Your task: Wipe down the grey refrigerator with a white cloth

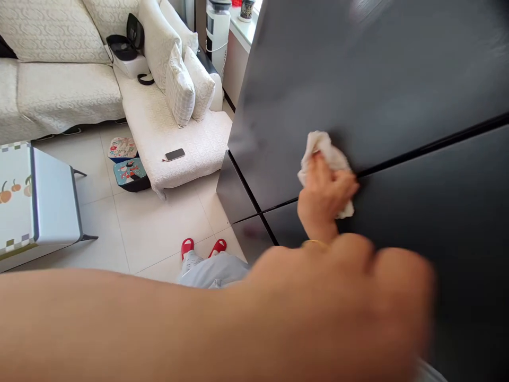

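In the head view, a crumpled white cloth is held closed in the right hand, its fingers curled around it and pressed against a dark refrigerator door, just above the seam that divides the doors. A gold bracelet is worn on that wrist. The seam is seen running diagonally, rising to the right past the hand, while no clear long axis is shown by the cloth. How much of the door has been gone over cannot be told, though pale hazy patches are visible to the left of the cloth. The left hand is blurred below the cloth, apparently bunched, so its state cannot be told. Left of the hands, a cream sofa carries a phone.
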A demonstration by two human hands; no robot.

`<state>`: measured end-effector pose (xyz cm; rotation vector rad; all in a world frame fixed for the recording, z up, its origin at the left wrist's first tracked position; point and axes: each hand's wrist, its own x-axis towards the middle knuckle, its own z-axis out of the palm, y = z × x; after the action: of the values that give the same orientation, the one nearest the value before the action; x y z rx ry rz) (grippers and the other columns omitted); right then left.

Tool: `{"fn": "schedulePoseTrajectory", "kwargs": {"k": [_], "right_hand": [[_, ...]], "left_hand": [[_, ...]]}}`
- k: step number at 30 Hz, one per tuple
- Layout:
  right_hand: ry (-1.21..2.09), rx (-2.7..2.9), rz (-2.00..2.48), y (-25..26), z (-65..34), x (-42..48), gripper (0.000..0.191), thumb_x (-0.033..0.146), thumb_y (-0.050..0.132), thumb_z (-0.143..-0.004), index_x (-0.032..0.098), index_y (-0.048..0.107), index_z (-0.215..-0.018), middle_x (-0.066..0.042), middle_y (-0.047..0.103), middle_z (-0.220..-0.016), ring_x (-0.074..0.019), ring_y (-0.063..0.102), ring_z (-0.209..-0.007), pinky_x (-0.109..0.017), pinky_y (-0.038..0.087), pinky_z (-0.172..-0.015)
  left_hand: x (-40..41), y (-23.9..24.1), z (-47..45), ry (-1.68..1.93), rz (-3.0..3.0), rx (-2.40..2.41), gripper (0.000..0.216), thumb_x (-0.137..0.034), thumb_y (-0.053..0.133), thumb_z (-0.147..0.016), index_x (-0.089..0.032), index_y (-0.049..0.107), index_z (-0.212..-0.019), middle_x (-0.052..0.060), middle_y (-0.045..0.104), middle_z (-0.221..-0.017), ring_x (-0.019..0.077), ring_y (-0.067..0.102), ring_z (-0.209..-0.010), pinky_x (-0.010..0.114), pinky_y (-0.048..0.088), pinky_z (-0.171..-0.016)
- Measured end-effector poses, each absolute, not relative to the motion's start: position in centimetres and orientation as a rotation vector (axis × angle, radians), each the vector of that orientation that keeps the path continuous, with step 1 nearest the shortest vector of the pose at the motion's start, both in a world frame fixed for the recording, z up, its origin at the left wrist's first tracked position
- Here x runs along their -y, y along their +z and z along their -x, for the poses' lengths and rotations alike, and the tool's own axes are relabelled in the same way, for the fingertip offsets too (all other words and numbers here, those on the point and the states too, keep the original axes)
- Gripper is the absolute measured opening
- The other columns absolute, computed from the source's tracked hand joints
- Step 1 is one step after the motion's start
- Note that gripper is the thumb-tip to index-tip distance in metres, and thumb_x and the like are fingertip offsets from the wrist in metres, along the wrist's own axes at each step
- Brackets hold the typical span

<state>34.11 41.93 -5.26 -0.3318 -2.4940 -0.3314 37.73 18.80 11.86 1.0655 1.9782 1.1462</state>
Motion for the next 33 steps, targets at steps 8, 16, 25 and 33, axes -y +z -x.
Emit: {"fn": "schedulePoseTrajectory", "kwargs": {"k": [8, 16, 25, 33], "right_hand": [[-0.341, 2.496, 0.310, -5.7, -33.6, -42.5, 0.043, 0.024, 0.037, -0.112, 0.019, 0.078, -0.099, -0.010, 0.065, -0.088, -0.0236, 0.043, -0.092, -0.037, 0.027, -0.081], [-0.107, 2.731, 0.305, -9.9, -34.8, -39.9, 0.040, 0.012, 0.040, -0.104, 0.019, 0.077, -0.090, -0.009, 0.062, -0.081, -0.0209, 0.044, -0.082, -0.035, 0.035, -0.078], [0.157, 2.408, 0.385, -6.7, -33.9, -38.6, 0.056, 0.038, 0.030, -0.110, 0.009, 0.057, -0.150, -0.026, 0.055, -0.149, -0.0330, 0.051, -0.126, -0.057, 0.044, -0.108], [0.082, 2.382, 0.088, -9.4, -40.8, -39.3, 0.071, 0.017, 0.044, -0.104, 0.023, 0.023, -0.172, -0.020, 0.057, -0.153, -0.0319, 0.057, -0.141, -0.057, 0.053, -0.113]], "left_hand": [[-8.1, 1.6, -35.9, 1.389, -0.249, -1.717, 0.026, -0.049, 0.054, -0.099, -0.028, 0.069, -0.104, 0.002, 0.071, -0.098, 0.0172, 0.060, -0.080, 0.029, 0.047, -0.066], [-10.7, -5.1, -36.2, 1.463, -0.176, -1.524, 0.043, -0.057, 0.047, -0.103, -0.023, 0.069, -0.117, 0.005, 0.071, -0.106, 0.0148, 0.061, -0.082, 0.027, 0.050, -0.069], [-26.9, -7.4, -30.2, 1.952, -0.837, -1.794, 0.054, -0.046, 0.024, -0.111, -0.026, 0.047, -0.156, 0.009, 0.042, -0.168, 0.0229, 0.042, -0.155, 0.045, 0.045, -0.125], [-34.7, -10.7, -27.3, 1.927, -0.777, -2.344, 0.039, -0.040, 0.036, -0.110, -0.023, 0.068, -0.123, 0.012, 0.047, -0.161, 0.0284, 0.040, -0.151, 0.057, 0.034, -0.128]]}}
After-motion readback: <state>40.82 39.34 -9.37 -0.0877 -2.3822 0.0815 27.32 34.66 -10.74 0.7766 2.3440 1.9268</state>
